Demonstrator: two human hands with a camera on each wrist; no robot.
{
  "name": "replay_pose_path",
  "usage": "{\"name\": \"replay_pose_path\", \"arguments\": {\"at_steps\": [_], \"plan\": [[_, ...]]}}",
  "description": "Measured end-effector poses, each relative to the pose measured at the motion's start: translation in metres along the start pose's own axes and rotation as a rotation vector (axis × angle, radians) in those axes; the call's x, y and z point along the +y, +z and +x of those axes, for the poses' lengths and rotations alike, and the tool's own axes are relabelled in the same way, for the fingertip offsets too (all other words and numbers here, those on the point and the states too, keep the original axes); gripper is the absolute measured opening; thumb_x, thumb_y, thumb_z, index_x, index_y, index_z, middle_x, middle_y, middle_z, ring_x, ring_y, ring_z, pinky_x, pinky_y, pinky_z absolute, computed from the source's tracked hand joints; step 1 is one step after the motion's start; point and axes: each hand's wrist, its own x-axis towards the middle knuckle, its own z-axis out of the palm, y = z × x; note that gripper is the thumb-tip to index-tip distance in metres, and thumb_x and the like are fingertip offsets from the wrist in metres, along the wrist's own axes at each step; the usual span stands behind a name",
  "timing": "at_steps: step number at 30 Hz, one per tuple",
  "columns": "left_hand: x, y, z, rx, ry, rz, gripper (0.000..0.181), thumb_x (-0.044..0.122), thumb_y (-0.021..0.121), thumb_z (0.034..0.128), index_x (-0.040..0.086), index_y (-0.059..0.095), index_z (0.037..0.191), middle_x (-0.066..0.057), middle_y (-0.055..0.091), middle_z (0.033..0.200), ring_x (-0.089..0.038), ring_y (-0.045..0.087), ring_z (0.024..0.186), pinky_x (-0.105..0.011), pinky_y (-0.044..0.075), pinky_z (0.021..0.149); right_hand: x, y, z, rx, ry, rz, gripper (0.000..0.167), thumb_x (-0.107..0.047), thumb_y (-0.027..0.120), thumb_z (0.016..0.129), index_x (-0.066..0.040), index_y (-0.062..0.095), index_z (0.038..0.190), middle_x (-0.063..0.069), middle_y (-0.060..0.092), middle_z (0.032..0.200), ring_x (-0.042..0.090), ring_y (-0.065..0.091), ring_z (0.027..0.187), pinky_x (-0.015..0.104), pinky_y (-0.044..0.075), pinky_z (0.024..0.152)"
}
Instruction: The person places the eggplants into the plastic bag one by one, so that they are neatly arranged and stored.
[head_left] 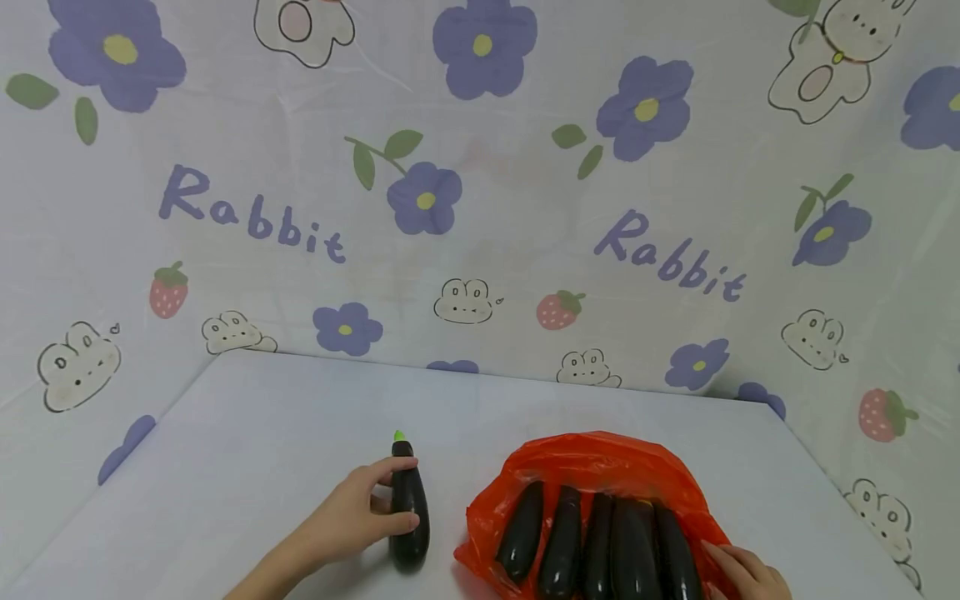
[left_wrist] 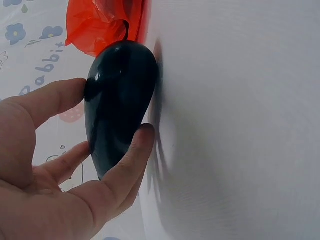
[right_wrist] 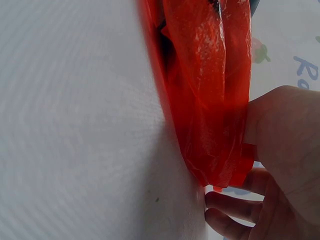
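A dark, glossy eggplant (head_left: 409, 500) with a bright green stem tip points away from me on the white table. My left hand (head_left: 351, 515) grips it from the left, thumb near its lower part and fingers by the stem end. The left wrist view shows the rounded end of this eggplant (left_wrist: 120, 85) between thumb and fingers. To the right lies an open red plastic bag (head_left: 592, 450) holding several more eggplants (head_left: 633, 550) side by side. At its right edge my right hand (head_left: 746, 573) holds the plastic, with the bag's edge (right_wrist: 210, 165) between thumb and fingers.
The white table (head_left: 300, 417) reaches back to a hanging cloth (head_left: 510, 250) printed with flowers, rabbits and strawberries. The bag stands a short gap to the right of the single eggplant.
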Motion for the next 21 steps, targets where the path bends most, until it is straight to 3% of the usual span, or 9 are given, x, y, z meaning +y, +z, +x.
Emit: {"name": "replay_pose_path", "arguments": {"at_steps": [4,11,21], "plan": [[0.002,-0.001,0.0,0.03,-0.009,-0.034,0.07,0.024,0.082,0.0816,0.016,0.05,0.143,-0.021,0.047,0.128,-0.028,0.064,0.099,-0.041,0.056,0.073,0.001,0.002,-0.001,0.045,-0.037,-0.013,0.039,-0.008,0.079,0.08,0.003,0.068,0.116,0.014,0.063,0.101,0.032,0.058,0.084,0.05,0.052,0.069],[0.008,-0.001,0.003,0.118,-0.044,-0.097,0.066,0.02,0.082,0.0812,0.025,0.053,0.14,-0.018,0.046,0.131,-0.026,0.063,0.1,-0.039,0.056,0.076,0.002,0.004,0.0,0.017,0.002,-0.008,0.038,-0.01,0.077,0.083,0.003,0.067,0.117,0.013,0.063,0.102,0.032,0.057,0.085,0.049,0.052,0.07],[0.021,0.004,-0.001,0.119,-0.061,-0.096,0.065,0.019,0.081,0.0813,0.027,0.054,0.139,-0.016,0.047,0.13,-0.026,0.061,0.1,-0.043,0.055,0.078,0.002,0.005,0.0,0.067,-0.029,-0.003,0.038,-0.009,0.079,0.08,0.003,0.069,0.115,0.012,0.064,0.1,0.031,0.057,0.081,0.045,0.052,0.066]]}}
